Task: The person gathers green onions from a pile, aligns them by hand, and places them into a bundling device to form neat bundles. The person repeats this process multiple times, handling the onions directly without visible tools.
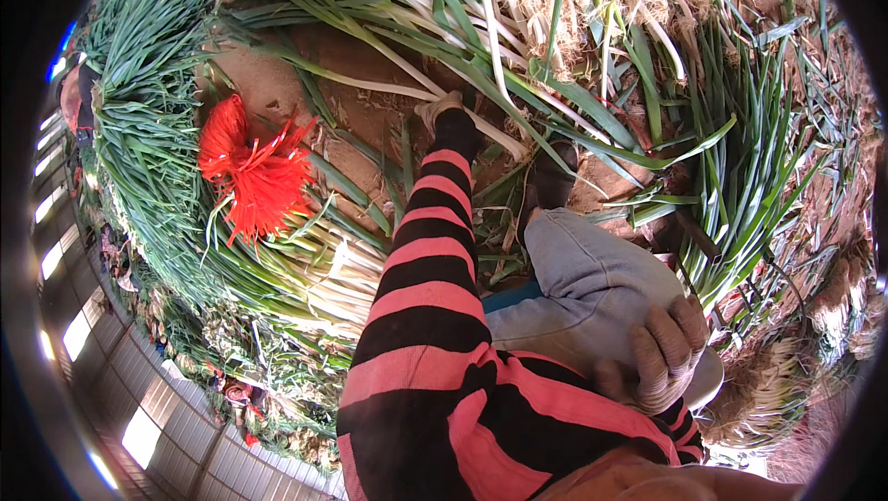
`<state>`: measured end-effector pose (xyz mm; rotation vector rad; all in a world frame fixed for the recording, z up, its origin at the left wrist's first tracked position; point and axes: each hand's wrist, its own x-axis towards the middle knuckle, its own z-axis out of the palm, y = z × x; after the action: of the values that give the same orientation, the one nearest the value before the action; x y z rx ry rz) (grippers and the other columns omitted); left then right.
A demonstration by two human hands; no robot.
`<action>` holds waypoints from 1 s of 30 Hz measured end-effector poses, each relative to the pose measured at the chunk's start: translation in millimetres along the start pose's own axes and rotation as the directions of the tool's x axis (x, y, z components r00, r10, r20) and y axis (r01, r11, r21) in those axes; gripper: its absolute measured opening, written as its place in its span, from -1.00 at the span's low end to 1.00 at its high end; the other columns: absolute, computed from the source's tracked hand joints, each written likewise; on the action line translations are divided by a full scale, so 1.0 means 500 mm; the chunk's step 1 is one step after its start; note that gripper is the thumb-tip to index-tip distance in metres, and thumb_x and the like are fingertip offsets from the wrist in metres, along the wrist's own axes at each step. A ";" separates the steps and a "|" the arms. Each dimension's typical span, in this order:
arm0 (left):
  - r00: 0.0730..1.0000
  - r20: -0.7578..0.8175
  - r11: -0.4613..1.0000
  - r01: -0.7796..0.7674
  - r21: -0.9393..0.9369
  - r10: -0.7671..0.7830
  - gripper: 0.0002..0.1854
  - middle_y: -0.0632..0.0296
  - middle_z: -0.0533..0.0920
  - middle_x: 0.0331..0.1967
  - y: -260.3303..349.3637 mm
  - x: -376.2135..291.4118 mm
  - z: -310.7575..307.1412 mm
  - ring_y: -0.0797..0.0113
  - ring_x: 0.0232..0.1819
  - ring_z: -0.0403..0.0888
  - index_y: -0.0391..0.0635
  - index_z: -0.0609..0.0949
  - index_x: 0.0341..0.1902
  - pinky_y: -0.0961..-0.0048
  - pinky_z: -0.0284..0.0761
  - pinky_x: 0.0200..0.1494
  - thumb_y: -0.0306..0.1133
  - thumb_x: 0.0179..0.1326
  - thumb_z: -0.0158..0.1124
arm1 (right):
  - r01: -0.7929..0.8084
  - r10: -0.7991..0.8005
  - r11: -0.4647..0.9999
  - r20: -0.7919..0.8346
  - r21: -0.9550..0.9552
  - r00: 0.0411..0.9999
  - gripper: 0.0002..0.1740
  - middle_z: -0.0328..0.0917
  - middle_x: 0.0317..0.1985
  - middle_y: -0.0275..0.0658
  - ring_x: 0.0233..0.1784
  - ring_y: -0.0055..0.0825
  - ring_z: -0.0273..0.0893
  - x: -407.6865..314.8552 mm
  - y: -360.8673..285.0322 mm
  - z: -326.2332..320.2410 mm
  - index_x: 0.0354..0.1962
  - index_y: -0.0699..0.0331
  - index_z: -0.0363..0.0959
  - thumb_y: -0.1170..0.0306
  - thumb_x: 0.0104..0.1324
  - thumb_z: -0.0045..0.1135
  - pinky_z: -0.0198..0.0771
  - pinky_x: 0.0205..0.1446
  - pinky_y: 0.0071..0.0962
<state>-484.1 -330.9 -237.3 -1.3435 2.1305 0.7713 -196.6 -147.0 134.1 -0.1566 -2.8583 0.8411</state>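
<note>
My left hand (441, 112), in a pale glove, reaches forward at the end of a striped sleeve. It is closed around long green onion stalks (402, 90); a white stem end comes out on its right side. My right hand (662, 355), in a brownish glove, rests loosely curled by my thigh, with nothing seen in it; its palm is partly hidden. A bundle of red plastic ties (260, 171) lies on green onions (333, 275) to the left of my left arm. More onions with white stems and roots (555, 22) lie ahead.
A large heap of onion leaves (149, 154) curves along the left. Leafy onions (735, 175) lie to the right, near dark metal bars (697, 234). Loose leaves litter the soil. My bent leg in light jeans (603, 272) and a dark shoe (555, 171) are close by.
</note>
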 end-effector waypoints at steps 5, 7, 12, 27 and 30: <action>0.886 0.454 0.768 0.226 -0.599 0.094 -0.73 0.15 0.55 -0.31 -0.070 0.099 0.026 0.11 -0.33 0.55 -0.15 0.55 -0.30 0.12 0.51 -0.11 -0.38 -0.08 0.40 | -0.259 0.205 0.874 0.172 0.411 0.964 -0.56 0.56 -0.08 -0.07 -0.02 -0.11 0.55 0.070 0.062 -0.004 -0.06 0.30 0.48 0.17 0.23 0.23 0.46 0.02 -0.11; 0.846 0.457 0.703 0.148 -0.695 0.274 -0.85 0.16 0.55 -0.34 -0.101 0.036 0.006 0.12 -0.35 0.51 -0.12 0.54 -0.39 0.20 0.50 -0.17 -0.46 -0.06 0.31 | -0.716 0.643 0.515 0.340 0.470 0.686 -0.64 0.62 -0.05 -0.12 -0.02 -0.27 0.60 0.115 0.133 0.078 0.03 0.30 0.50 0.31 0.34 0.11 0.53 -0.01 -0.30; 0.673 0.639 0.520 0.420 -0.744 0.371 -0.81 0.12 0.67 -0.25 -0.147 -0.120 -0.065 0.25 -0.30 0.61 -0.13 0.59 -0.25 0.27 0.60 -0.15 -0.57 0.01 0.26 | -0.590 0.448 0.784 0.484 0.191 0.752 -0.61 0.61 -0.02 0.07 0.08 -0.16 0.60 0.141 0.384 0.404 0.10 0.27 0.50 0.29 0.38 0.11 0.44 0.16 -0.35; 0.449 0.760 0.606 0.462 -0.648 0.471 -0.66 0.17 0.64 -0.23 -0.113 -0.025 -0.109 0.23 -0.17 0.63 -0.15 0.60 -0.13 0.25 0.62 -0.04 -0.34 0.02 0.46 | -0.772 0.132 0.590 0.915 0.236 0.381 -0.39 0.66 -0.08 -0.14 -0.08 -0.42 0.59 0.287 0.330 0.428 0.12 0.24 0.54 0.07 0.19 0.31 0.44 0.12 -0.40; 0.476 0.690 0.586 0.372 -0.720 0.545 -0.60 0.21 0.65 -0.15 -0.073 -0.097 -0.168 0.22 -0.07 0.62 -0.11 0.61 -0.03 0.19 0.59 0.03 -0.28 0.05 0.46 | -0.777 0.051 0.517 0.893 0.359 0.446 -0.40 0.65 -0.16 -0.20 -0.13 -0.53 0.59 0.289 0.319 0.399 0.05 0.34 0.55 0.00 0.28 0.23 0.49 -0.07 -0.57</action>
<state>-441.2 -371.2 -152.0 -0.7383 0.9003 2.1486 -365.3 -98.0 -100.9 -0.6481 -2.7551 2.8535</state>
